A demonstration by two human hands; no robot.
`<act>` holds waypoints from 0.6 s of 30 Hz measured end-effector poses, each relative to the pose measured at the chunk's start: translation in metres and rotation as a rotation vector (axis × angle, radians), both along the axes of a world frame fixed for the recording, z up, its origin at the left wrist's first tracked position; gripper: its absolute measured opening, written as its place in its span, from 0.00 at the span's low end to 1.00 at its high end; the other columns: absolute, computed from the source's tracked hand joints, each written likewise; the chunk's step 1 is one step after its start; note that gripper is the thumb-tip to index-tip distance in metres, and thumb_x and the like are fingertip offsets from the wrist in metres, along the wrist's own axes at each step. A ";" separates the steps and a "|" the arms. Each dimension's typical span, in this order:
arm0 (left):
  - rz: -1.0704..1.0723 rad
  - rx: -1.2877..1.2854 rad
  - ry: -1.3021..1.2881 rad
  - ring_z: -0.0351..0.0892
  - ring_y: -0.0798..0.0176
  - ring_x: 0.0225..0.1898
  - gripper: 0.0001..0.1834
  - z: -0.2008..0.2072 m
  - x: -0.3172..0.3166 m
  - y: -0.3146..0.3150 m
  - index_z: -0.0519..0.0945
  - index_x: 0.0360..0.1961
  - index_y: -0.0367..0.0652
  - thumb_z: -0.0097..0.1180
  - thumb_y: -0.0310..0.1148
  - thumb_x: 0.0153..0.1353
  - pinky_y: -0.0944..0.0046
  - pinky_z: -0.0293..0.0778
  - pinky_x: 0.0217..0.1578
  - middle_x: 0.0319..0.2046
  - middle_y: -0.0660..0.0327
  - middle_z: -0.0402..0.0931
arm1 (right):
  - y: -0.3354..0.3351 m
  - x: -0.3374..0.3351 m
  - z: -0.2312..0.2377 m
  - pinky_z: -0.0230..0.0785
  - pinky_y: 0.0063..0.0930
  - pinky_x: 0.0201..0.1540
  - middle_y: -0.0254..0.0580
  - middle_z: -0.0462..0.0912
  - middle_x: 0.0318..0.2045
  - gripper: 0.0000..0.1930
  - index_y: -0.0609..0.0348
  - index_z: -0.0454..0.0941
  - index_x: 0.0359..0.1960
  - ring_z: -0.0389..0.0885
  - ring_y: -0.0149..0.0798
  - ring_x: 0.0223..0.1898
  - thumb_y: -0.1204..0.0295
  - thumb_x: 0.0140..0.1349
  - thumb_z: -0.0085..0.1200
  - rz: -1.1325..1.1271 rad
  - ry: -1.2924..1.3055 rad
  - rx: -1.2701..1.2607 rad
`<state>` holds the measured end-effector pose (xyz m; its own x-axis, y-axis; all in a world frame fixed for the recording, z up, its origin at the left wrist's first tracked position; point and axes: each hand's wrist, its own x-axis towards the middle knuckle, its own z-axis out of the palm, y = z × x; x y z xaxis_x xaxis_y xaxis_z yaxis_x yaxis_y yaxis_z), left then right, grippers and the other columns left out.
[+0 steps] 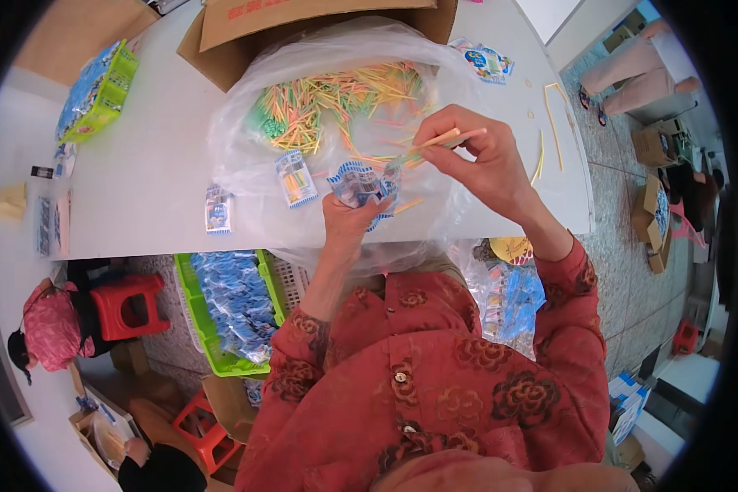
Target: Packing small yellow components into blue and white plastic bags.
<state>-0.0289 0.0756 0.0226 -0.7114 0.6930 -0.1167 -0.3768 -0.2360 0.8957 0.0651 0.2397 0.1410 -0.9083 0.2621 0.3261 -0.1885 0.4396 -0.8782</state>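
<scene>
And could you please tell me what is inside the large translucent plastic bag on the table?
The plastic bag holds a heap of thin sticks, with yellow, orange and green ones showing. Whatever lies beneath the top layer is covered, so I cannot tell.

I note bright, diffuse light over the white desk [156,184], pale sheen on the plastic bag [236,139], bowed edges and blackened corners.
</scene>
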 end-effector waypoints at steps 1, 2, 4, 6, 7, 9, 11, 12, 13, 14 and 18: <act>0.002 -0.008 -0.007 0.76 0.69 0.35 0.11 0.000 0.000 0.000 0.76 0.36 0.33 0.52 0.17 0.50 0.66 0.76 0.42 0.34 0.61 0.76 | -0.002 -0.002 0.000 0.62 0.16 0.29 0.31 0.76 0.29 0.03 0.63 0.75 0.32 0.70 0.22 0.28 0.81 0.55 0.52 0.004 0.000 0.002; 0.006 -0.006 -0.007 0.76 0.69 0.35 0.11 0.000 -0.001 0.000 0.76 0.36 0.33 0.52 0.17 0.50 0.66 0.76 0.42 0.34 0.61 0.76 | -0.003 -0.004 0.001 0.62 0.16 0.29 0.32 0.76 0.29 0.03 0.63 0.75 0.31 0.70 0.22 0.28 0.81 0.54 0.52 0.013 -0.021 0.018; 0.021 -0.027 0.021 0.75 0.72 0.33 0.11 -0.004 -0.001 0.001 0.77 0.36 0.34 0.54 0.18 0.49 0.70 0.74 0.38 0.33 0.63 0.76 | -0.006 -0.007 0.000 0.62 0.16 0.29 0.33 0.76 0.29 0.03 0.62 0.75 0.31 0.71 0.23 0.28 0.81 0.54 0.52 0.023 -0.045 0.033; 0.019 -0.025 0.049 0.75 0.73 0.33 0.10 -0.006 -0.002 0.001 0.77 0.36 0.35 0.55 0.19 0.49 0.72 0.73 0.36 0.32 0.64 0.77 | -0.007 -0.010 0.000 0.63 0.16 0.29 0.33 0.76 0.28 0.02 0.62 0.75 0.30 0.71 0.23 0.27 0.80 0.54 0.52 0.030 -0.105 0.067; 0.015 -0.025 0.079 0.74 0.74 0.32 0.10 -0.006 -0.002 0.001 0.78 0.36 0.35 0.55 0.19 0.49 0.73 0.72 0.34 0.31 0.65 0.77 | -0.008 -0.012 0.000 0.63 0.16 0.29 0.33 0.76 0.28 0.02 0.62 0.75 0.30 0.71 0.23 0.27 0.80 0.54 0.52 0.032 -0.106 0.067; 0.030 -0.009 0.074 0.74 0.75 0.32 0.10 -0.001 0.000 0.003 0.78 0.35 0.35 0.56 0.20 0.49 0.73 0.71 0.34 0.31 0.65 0.77 | -0.008 -0.016 -0.001 0.64 0.17 0.28 0.33 0.76 0.26 0.02 0.62 0.75 0.29 0.71 0.23 0.26 0.79 0.54 0.53 0.033 -0.113 0.076; 0.041 0.006 0.070 0.73 0.75 0.31 0.10 0.001 0.000 0.003 0.79 0.35 0.35 0.56 0.20 0.49 0.73 0.71 0.33 0.30 0.66 0.77 | -0.007 -0.019 -0.003 0.64 0.17 0.28 0.33 0.76 0.26 0.02 0.62 0.75 0.29 0.71 0.23 0.25 0.78 0.54 0.53 0.041 -0.123 0.044; 0.045 -0.005 0.082 0.73 0.75 0.31 0.10 0.001 -0.001 0.004 0.79 0.35 0.35 0.56 0.20 0.49 0.73 0.71 0.33 0.30 0.66 0.77 | -0.006 -0.020 -0.005 0.64 0.17 0.28 0.32 0.76 0.26 0.02 0.62 0.75 0.29 0.71 0.23 0.25 0.78 0.55 0.53 0.049 -0.132 0.013; 0.049 -0.016 0.094 0.73 0.75 0.30 0.10 0.000 -0.001 0.004 0.79 0.35 0.35 0.56 0.20 0.49 0.73 0.71 0.33 0.30 0.66 0.77 | -0.004 -0.021 -0.005 0.64 0.17 0.28 0.32 0.76 0.26 0.02 0.62 0.75 0.29 0.71 0.23 0.25 0.78 0.55 0.53 0.046 -0.133 0.012; 0.046 -0.017 0.093 0.73 0.75 0.30 0.10 0.000 -0.002 0.004 0.79 0.35 0.35 0.56 0.20 0.49 0.73 0.71 0.33 0.30 0.66 0.77 | -0.003 -0.021 -0.004 0.64 0.17 0.28 0.33 0.76 0.26 0.02 0.63 0.75 0.29 0.71 0.23 0.25 0.78 0.55 0.53 0.056 -0.152 -0.014; 0.026 -0.026 0.117 0.74 0.75 0.30 0.10 -0.001 -0.004 0.004 0.79 0.35 0.36 0.58 0.20 0.48 0.73 0.71 0.34 0.30 0.66 0.78 | -0.003 -0.021 -0.003 0.64 0.17 0.28 0.34 0.76 0.27 0.03 0.63 0.75 0.30 0.72 0.24 0.26 0.78 0.55 0.53 0.063 -0.133 -0.007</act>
<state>-0.0328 0.0798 0.0215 -0.7387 0.6722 -0.0489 -0.2631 -0.2208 0.9392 0.0439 0.2368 0.1377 -0.9580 0.2051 0.2004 -0.0976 0.4239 -0.9004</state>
